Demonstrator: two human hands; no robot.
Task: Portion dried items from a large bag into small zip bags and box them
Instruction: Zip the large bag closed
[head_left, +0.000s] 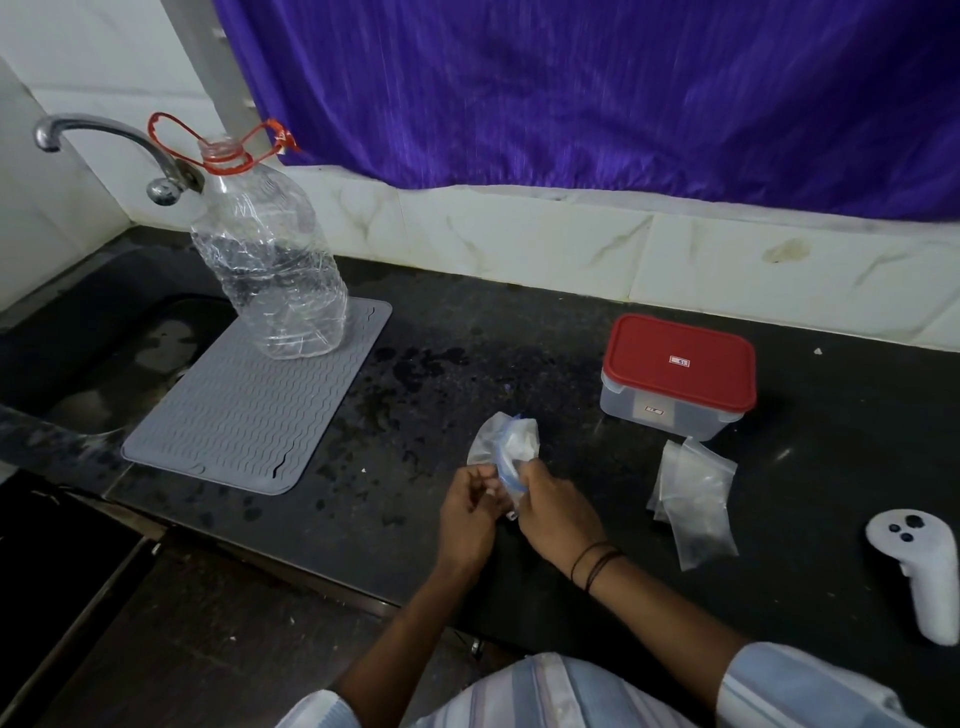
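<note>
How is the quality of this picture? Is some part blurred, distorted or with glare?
Head view: the purple curtain is smeared by motion blur; the clear plastic bag held by both the left hand and right hand is soft; wide-angle distortion bends the black counter edges; light is dim and even, with faint glare on the curved metal tap.

A red-lidded box (678, 376) sits on black counter (467, 332), beside grey wavy-ribbed mat (249, 410) and purple curtain (597, 88).
</note>
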